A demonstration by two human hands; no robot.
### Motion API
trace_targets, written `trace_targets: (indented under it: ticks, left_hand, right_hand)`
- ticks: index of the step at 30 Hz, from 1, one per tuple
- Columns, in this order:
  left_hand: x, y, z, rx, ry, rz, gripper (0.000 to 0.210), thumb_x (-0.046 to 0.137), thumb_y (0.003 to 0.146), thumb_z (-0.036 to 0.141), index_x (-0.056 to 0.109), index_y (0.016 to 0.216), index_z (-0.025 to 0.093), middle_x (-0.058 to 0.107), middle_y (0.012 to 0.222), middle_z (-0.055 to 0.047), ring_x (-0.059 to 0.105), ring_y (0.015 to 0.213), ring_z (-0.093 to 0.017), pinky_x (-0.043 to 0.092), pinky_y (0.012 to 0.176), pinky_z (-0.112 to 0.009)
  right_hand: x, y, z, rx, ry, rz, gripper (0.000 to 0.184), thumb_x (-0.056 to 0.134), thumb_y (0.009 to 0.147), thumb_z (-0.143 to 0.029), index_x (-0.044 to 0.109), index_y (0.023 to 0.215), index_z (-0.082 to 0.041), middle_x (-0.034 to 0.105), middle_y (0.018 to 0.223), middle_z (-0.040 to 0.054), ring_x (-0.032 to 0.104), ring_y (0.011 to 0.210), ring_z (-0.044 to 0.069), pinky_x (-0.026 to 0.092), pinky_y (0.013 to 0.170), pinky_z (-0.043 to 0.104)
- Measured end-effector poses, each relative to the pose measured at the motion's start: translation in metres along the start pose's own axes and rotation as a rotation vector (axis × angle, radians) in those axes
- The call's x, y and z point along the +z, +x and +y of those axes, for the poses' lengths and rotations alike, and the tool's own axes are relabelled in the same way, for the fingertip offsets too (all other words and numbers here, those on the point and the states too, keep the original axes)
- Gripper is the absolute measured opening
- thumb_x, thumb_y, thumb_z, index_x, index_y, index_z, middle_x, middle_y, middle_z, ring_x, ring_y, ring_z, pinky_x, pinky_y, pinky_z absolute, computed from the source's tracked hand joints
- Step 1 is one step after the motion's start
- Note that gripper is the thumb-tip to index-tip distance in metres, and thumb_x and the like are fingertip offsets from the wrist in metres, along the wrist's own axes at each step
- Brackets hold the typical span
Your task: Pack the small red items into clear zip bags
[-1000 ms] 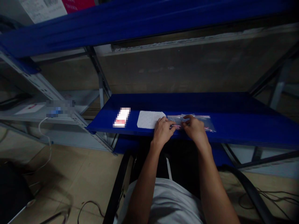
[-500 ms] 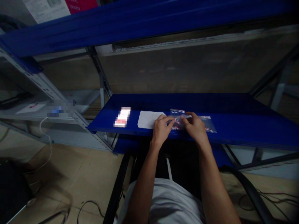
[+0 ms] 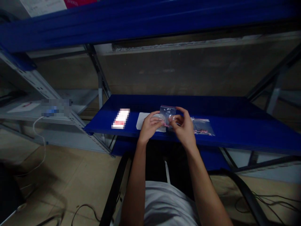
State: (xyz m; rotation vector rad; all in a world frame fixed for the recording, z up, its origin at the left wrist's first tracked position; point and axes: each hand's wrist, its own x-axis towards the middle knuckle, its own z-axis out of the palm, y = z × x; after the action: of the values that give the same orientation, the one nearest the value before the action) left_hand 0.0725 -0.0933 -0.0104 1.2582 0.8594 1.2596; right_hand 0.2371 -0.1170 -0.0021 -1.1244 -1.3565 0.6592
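Note:
Between my hands I hold up a small clear zip bag [image 3: 167,110], with small pinkish pieces inside near its bottom. My left hand [image 3: 150,125] grips the bag's left side, fingers closed. On the right side, my right hand [image 3: 182,125] pinches it between thumb and fingers. Beneath and behind my left hand lies a white sheet or pouch [image 3: 140,121], partly covered. To the right of my right hand, another clear zip bag [image 3: 203,126] with small reddish pieces rests flat on the blue shelf [image 3: 235,125].
A blurred-out bright phone-like rectangle [image 3: 121,118] lies on the shelf to the left. A blue beam [image 3: 150,22] crosses above. At left stands a grey rack [image 3: 44,84] with a white cable [image 3: 44,147]. Chair armrests [image 3: 246,188] flank me.
My hands have lifted the small clear bag off the other bag and moved it left, over the white sheet. The second bag stays on the shelf. The view has shifted slightly.

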Motion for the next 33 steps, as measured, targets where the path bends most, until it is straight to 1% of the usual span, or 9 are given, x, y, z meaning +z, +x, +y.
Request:
trace_targets:
  ticks: [4, 8, 13, 17, 20, 23, 27, 30, 33]
  left_hand:
    - [-0.004, -0.003, 0.006, -0.009, 0.038, -0.001, 0.058, 0.085, 0.077, 0.022, 0.064, 0.131, 0.019, 0.075, 0.094, -0.004, 0.074, 0.086, -0.016, 0.06, 0.082, -0.029]
    - [-0.004, -0.004, 0.01, -0.014, 0.095, -0.043, 0.051, 0.084, 0.075, 0.018, 0.069, 0.124, 0.018, 0.073, 0.087, -0.002, 0.072, 0.083, -0.016, 0.057, 0.081, -0.027]
    - [0.001, -0.006, 0.015, -0.012, 0.119, -0.126, 0.046, 0.082, 0.075, 0.015, 0.071, 0.12, 0.017, 0.073, 0.084, -0.002, 0.07, 0.078, -0.014, 0.055, 0.078, -0.026]
    - [0.006, -0.007, 0.016, -0.014, 0.13, -0.174, 0.045, 0.08, 0.076, 0.013, 0.071, 0.119, 0.018, 0.075, 0.088, -0.002, 0.071, 0.079, -0.014, 0.055, 0.078, -0.026]
    - [0.008, -0.008, 0.016, -0.012, 0.185, -0.192, 0.042, 0.08, 0.081, 0.018, 0.07, 0.122, 0.019, 0.074, 0.089, -0.003, 0.071, 0.078, -0.014, 0.055, 0.075, -0.025]
    - [0.009, -0.01, 0.019, 0.055, 0.298, -0.15, 0.037, 0.078, 0.087, 0.029, 0.071, 0.123, 0.019, 0.074, 0.092, -0.004, 0.071, 0.08, -0.015, 0.055, 0.075, -0.025]
    - [0.011, -0.015, 0.032, 0.224, 0.429, -0.057, 0.039, 0.072, 0.093, 0.033, 0.07, 0.13, 0.023, 0.075, 0.11, -0.007, 0.072, 0.093, -0.018, 0.057, 0.079, -0.027]
    - [0.012, -0.019, 0.044, 0.305, 0.547, -0.104, 0.023, 0.067, 0.097, 0.03, 0.076, 0.116, 0.023, 0.077, 0.11, -0.007, 0.072, 0.098, -0.019, 0.057, 0.083, -0.028]
    - [0.011, -0.022, 0.051, 0.315, 0.638, -0.115, 0.015, 0.065, 0.097, 0.024, 0.077, 0.105, 0.022, 0.078, 0.104, -0.005, 0.072, 0.096, -0.019, 0.056, 0.086, -0.029]
  right_hand:
    - [0.0, 0.0, 0.0, 0.033, -0.008, -0.027, 0.07, 0.069, 0.086, -0.042, 0.04, 0.148, -0.024, 0.069, 0.091, 0.0033, 0.068, 0.073, 0.022, 0.055, 0.061, 0.034]
    - [-0.005, 0.001, 0.001, 0.045, 0.004, -0.031, 0.067, 0.066, 0.088, -0.042, 0.042, 0.148, -0.025, 0.072, 0.096, 0.0067, 0.072, 0.079, 0.026, 0.057, 0.065, 0.037]
    - [-0.016, 0.004, -0.001, 0.079, 0.014, -0.033, 0.045, 0.068, 0.087, -0.045, 0.059, 0.125, -0.024, 0.074, 0.09, 0.0065, 0.071, 0.077, 0.026, 0.054, 0.059, 0.033]
    - [-0.022, 0.005, -0.003, 0.115, 0.054, -0.012, 0.041, 0.073, 0.083, -0.045, 0.064, 0.117, -0.023, 0.072, 0.081, 0.0037, 0.067, 0.069, 0.023, 0.049, 0.053, 0.03]
    - [-0.025, 0.005, -0.004, 0.122, 0.059, 0.002, 0.037, 0.073, 0.084, -0.046, 0.067, 0.112, -0.022, 0.07, 0.076, 0.0023, 0.063, 0.064, 0.02, 0.048, 0.053, 0.03]
    - [-0.028, 0.005, -0.005, 0.107, 0.051, -0.029, 0.035, 0.074, 0.084, -0.046, 0.07, 0.107, -0.021, 0.07, 0.076, 0.0023, 0.063, 0.063, 0.019, 0.047, 0.054, 0.029]
    - [-0.031, 0.003, -0.01, 0.031, -0.044, -0.188, 0.028, 0.071, 0.088, -0.043, 0.073, 0.103, -0.02, 0.074, 0.085, 0.0043, 0.067, 0.074, 0.021, 0.05, 0.063, 0.031]
    - [-0.032, 0.001, -0.016, -0.051, -0.192, -0.248, 0.022, 0.065, 0.093, -0.039, 0.075, 0.102, -0.022, 0.075, 0.09, 0.0045, 0.068, 0.079, 0.022, 0.051, 0.068, 0.033]
    - [-0.03, -0.001, -0.022, -0.088, -0.292, -0.252, 0.022, 0.062, 0.096, -0.037, 0.076, 0.101, -0.022, 0.075, 0.087, 0.0046, 0.068, 0.078, 0.022, 0.049, 0.068, 0.033]
